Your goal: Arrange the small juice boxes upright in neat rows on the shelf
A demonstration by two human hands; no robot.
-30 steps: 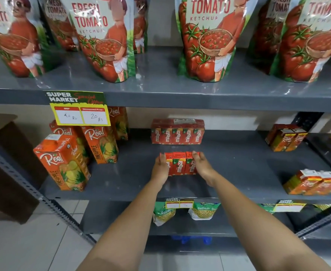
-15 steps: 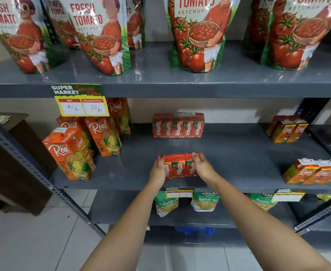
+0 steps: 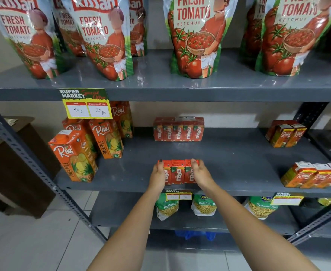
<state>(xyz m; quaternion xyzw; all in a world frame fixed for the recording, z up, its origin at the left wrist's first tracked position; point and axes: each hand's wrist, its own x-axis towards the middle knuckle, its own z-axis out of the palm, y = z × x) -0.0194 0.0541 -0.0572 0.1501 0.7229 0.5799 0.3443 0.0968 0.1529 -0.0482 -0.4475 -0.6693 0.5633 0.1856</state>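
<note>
Three juice boxes (image 3: 177, 171) unchanged — left hand (image 3: 158, 176), right hand (image 3: 201, 174) still clamping them.

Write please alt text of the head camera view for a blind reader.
Two bare hands, left hand and right hand, press a row of small red Maaza juice boxes upright on a grey shelf. Behind stands a wrapped Maaza pack; ketchup pouches above.

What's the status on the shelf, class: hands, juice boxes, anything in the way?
Left hand and right hand clamp a row of three juice boxes, upright, near the shelf front edge. Wrapped pack behind. Path clear.
</note>
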